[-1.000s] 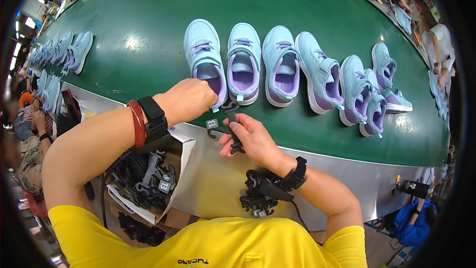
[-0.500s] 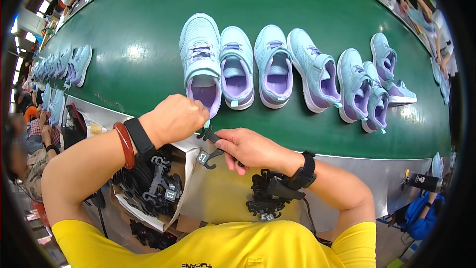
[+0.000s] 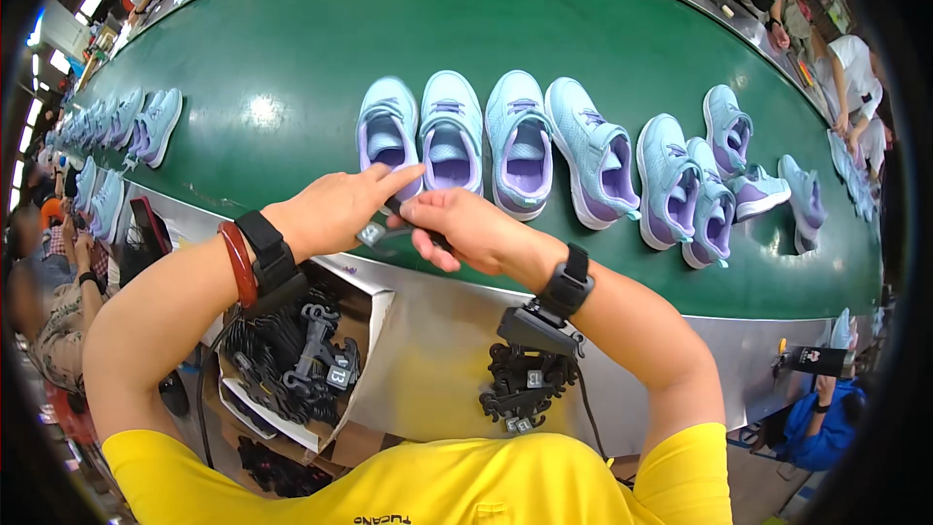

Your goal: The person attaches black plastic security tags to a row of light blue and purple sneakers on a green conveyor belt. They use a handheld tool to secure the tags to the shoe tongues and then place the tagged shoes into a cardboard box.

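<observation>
Light-blue shoes with lilac linings stand in a row on the green conveyor belt (image 3: 321,0). At the row's left end, my left hand (image 3: 335,209) is at the heel of a shoe (image 3: 387,117), fingers bent over its back edge; the thumb is hidden. My right hand (image 3: 476,228) is closed around a black plastic shoe hanger (image 3: 394,219), just below that heel and touching my left fingers. A pale size tag sits on the hanger. Right beside stand a second shoe (image 3: 451,131) and a third shoe (image 3: 519,141).
A carton (image 3: 374,326) of black hangers stands lower left. A hanger pile (image 3: 525,384) lies on the metal ledge (image 3: 428,331). More shoes (image 3: 155,126) line the belt's left; others lie right. Co-workers are at the far right and left, and a black bottle (image 3: 816,360) lies lower right.
The leftmost shoe has moved away from me and down onto the belt, level with its neighbour. Both hands moved up with the hanger. Another shoe shows farther right.
</observation>
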{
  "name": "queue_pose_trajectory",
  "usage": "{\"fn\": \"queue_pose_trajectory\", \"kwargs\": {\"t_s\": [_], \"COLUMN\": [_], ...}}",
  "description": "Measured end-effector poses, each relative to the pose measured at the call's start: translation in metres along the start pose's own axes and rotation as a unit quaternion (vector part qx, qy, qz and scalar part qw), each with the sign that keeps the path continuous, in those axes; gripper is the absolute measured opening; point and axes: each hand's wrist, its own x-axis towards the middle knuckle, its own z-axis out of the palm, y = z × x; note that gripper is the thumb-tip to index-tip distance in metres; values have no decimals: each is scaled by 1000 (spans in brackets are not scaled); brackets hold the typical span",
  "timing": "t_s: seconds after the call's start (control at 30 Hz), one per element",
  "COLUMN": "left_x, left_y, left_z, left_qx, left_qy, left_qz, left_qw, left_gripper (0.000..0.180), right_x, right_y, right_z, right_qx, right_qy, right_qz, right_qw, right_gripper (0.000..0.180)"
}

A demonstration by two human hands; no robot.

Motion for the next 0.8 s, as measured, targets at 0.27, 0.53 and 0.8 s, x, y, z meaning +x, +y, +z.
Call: {"fn": "queue_pose_trajectory", "kwargs": {"t_s": [0.27, 0.53, 0.8], "left_x": [-15, -13, -16], "left_y": [-21, -13, -7], "left_z": [2, 7, 2], "left_qx": [16, -19, -9], "left_qy": [-34, -76, -93], "left_qz": [-80, -156, -182], "left_qw": [996, 985, 979], "left_gripper": [48, 42, 41], "right_x": [-20, -2, 6], "right_y": [-13, 2, 2], "right_z": [-32, -35, -15], "right_qx": [-599, -741, -768], "right_qy": [251, 190, 208], "right_qz": [-294, -292, -299], "right_qw": [701, 574, 528], "right_gripper": [19, 21, 21]}}
